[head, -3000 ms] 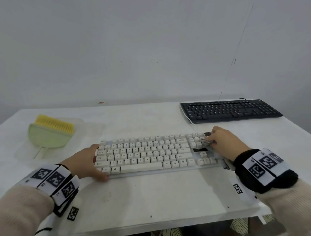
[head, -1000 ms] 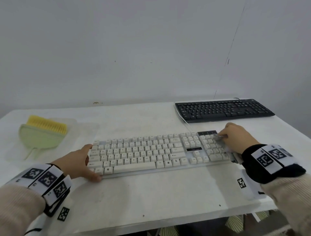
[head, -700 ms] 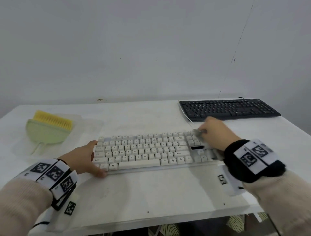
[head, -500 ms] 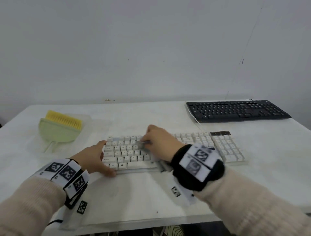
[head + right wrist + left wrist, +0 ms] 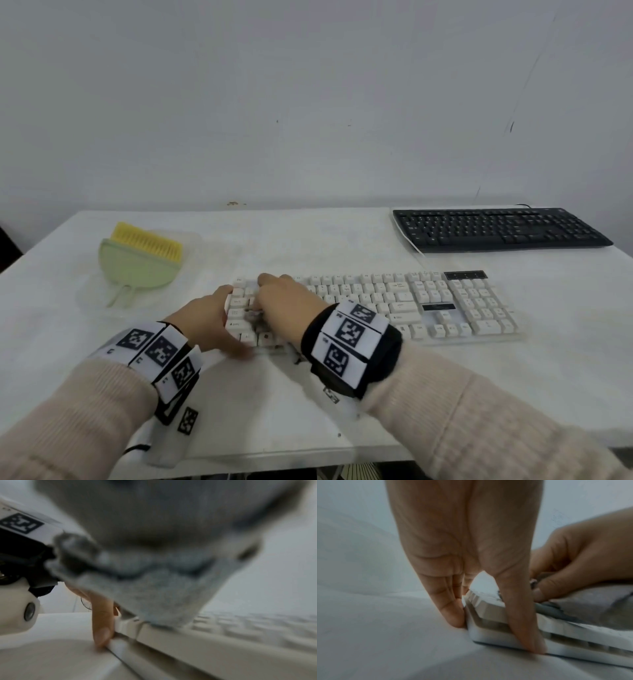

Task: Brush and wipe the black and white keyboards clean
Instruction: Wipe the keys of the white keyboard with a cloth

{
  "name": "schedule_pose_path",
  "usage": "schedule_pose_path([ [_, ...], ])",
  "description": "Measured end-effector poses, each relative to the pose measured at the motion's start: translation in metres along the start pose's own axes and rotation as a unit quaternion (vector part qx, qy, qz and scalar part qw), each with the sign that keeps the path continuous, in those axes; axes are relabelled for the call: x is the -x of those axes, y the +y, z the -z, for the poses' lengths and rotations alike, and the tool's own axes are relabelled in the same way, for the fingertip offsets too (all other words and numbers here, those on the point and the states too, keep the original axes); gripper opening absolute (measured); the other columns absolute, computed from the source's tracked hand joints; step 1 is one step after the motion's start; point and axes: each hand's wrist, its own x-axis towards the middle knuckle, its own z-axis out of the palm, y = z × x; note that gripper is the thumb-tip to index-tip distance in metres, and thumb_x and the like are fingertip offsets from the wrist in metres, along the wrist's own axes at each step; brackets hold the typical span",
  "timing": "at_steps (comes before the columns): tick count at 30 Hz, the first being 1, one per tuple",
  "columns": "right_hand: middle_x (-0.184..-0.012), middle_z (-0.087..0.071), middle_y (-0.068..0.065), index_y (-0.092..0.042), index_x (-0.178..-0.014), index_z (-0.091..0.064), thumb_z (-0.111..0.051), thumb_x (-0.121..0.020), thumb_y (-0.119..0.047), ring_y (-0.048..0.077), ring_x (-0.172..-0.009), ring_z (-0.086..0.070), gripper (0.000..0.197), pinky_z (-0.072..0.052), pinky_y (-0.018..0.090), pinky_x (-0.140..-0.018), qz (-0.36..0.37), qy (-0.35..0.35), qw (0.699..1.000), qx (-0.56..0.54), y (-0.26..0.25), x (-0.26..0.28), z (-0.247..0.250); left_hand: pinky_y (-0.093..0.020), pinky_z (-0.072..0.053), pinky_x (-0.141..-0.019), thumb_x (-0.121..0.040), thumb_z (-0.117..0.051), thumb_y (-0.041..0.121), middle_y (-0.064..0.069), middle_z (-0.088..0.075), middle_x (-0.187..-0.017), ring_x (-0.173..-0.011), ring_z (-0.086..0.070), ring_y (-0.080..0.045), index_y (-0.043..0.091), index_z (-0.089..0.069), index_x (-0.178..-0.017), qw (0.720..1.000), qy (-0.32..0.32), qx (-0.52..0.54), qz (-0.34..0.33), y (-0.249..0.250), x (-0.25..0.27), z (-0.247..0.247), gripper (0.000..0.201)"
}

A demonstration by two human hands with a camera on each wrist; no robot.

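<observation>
At the desk's (image 5: 239, 394) near edge the white keyboard (image 5: 428, 305) is braced by the straight-fingered left hand (image 5: 205, 315) while a cloth (image 5: 583, 601) gripped in the right hand (image 5: 287, 308) is rubbed over its left end, the brush (image 5: 144, 257) and black keyboard (image 5: 496, 228) lying untouched beyond, so wiping seems midway.

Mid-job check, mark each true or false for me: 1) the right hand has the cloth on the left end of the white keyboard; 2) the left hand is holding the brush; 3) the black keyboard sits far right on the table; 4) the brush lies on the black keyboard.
1) True. The right hand presses a grey cloth on the left end of the white keyboard.
2) False. The left hand braces the white keyboard's left end; its thumb and fingers are straight against the edge.
3) True. The black keyboard lies at the far right.
4) False. The brush lies at the far left of the table.
</observation>
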Motion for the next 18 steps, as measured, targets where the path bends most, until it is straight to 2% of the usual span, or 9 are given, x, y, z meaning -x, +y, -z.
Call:
schedule_pose_path([
  [2, -0.092, -0.034, 0.004, 0.001, -0.101, -0.066, -0.051, -0.092, -0.005, 0.024, -0.085, -0.04, 0.019, -0.036, 0.031, -0.071, -0.011, 0.001, 1.0, 0.006, 0.015, 0.005, -0.002, -0.011, -0.032, -0.049, -0.065, -0.085, 0.03, 0.016, -0.048, -0.076, -0.067, -0.047, 0.005, 0.02, -0.028, -0.138, 1.0, -0.003, 0.01, 0.006, -0.002, 0.0, 0.002, 0.094],
  [6, -0.093, -0.037, 0.005, 0.002, -0.093, -0.068, -0.054, -0.095, -0.017, 0.022, -0.08, -0.04, 0.023, -0.041, 0.029, -0.071, -0.044, -0.007, 0.999, -0.012, 0.031, 0.015, 0.002, -0.011, -0.032, -0.05, -0.064, -0.086, 0.033, 0.014, -0.048, -0.076, -0.067, -0.047, 0.004, 0.02, -0.022, -0.142, 1.0, -0.013, 0.012, 0.009, 0.0, 0.001, 0.003, 0.102],
  [8, -0.094, -0.037, 0.005, 0.0, -0.089, -0.065, -0.053, -0.094, -0.012, 0.023, -0.08, -0.04, 0.017, -0.041, 0.032, -0.071, -0.062, -0.016, 0.998, -0.01, 0.028, 0.016, 0.009, -0.011, -0.032, -0.05, -0.063, -0.086, 0.033, 0.014, -0.048, -0.077, -0.067, -0.047, 0.004, 0.02, -0.022, -0.142, 1.0, -0.015, 0.013, 0.008, 0.001, 0.001, 0.003, 0.102],
  [11, -0.093, -0.037, 0.004, -0.006, -0.077, -0.052, -0.049, -0.094, -0.007, 0.023, -0.081, -0.04, 0.017, -0.037, 0.031, -0.071, -0.057, 0.009, 0.998, 0.005, 0.013, 0.011, 0.018, -0.01, -0.032, -0.047, -0.063, -0.087, 0.029, 0.014, -0.047, -0.075, -0.066, -0.046, 0.004, 0.019, -0.025, -0.141, 1.0, -0.016, 0.023, 0.01, 0.001, 0.001, 0.003, 0.1],
  [12, -0.093, -0.037, 0.005, -0.006, -0.077, -0.051, -0.049, -0.094, -0.007, 0.023, -0.081, -0.039, 0.017, -0.037, 0.032, -0.071, -0.05, 0.021, 0.999, -0.001, 0.008, 0.009, 0.019, -0.01, -0.032, -0.046, -0.063, -0.087, 0.028, 0.014, -0.048, -0.075, -0.065, -0.046, 0.004, 0.019, -0.026, -0.139, 1.0, -0.015, 0.025, 0.009, 0.002, 0.001, 0.003, 0.098],
  [14, -0.092, -0.036, 0.005, 0.0, -0.086, -0.06, -0.049, -0.093, -0.005, 0.023, -0.081, -0.037, 0.015, -0.036, 0.033, -0.07, -0.025, 0.03, 0.999, -0.008, 0.0, 0.005, 0.017, -0.011, -0.031, -0.046, -0.064, -0.086, 0.028, 0.014, -0.047, -0.074, -0.063, -0.045, 0.004, 0.018, -0.027, -0.139, 1.0, -0.015, 0.02, 0.008, 0.004, 0.001, 0.003, 0.096],
  [16, -0.091, -0.035, 0.005, 0.001, -0.098, -0.065, -0.048, -0.091, 0.0, 0.023, -0.081, -0.035, 0.018, -0.034, 0.032, -0.069, -0.009, 0.013, 1.0, 0.002, -0.003, 0.004, 0.01, -0.011, -0.031, -0.047, -0.065, -0.086, 0.028, 0.014, -0.046, -0.075, -0.064, -0.044, 0.004, 0.018, -0.026, -0.139, 1.0, -0.015, 0.012, 0.009, 0.004, 0.001, 0.002, 0.096],
  [18, -0.091, -0.035, 0.006, 0.001, -0.1, -0.066, -0.049, -0.09, 0.002, 0.023, -0.081, -0.035, 0.02, -0.035, 0.033, -0.069, -0.012, 0.002, 1.0, 0.006, 0.002, 0.007, 0.003, -0.012, -0.031, -0.05, -0.064, -0.086, 0.03, 0.014, -0.048, -0.077, -0.066, -0.046, 0.004, 0.018, -0.027, -0.138, 1.0, -0.013, 0.008, 0.007, 0.002, 0.0, 0.002, 0.096],
])
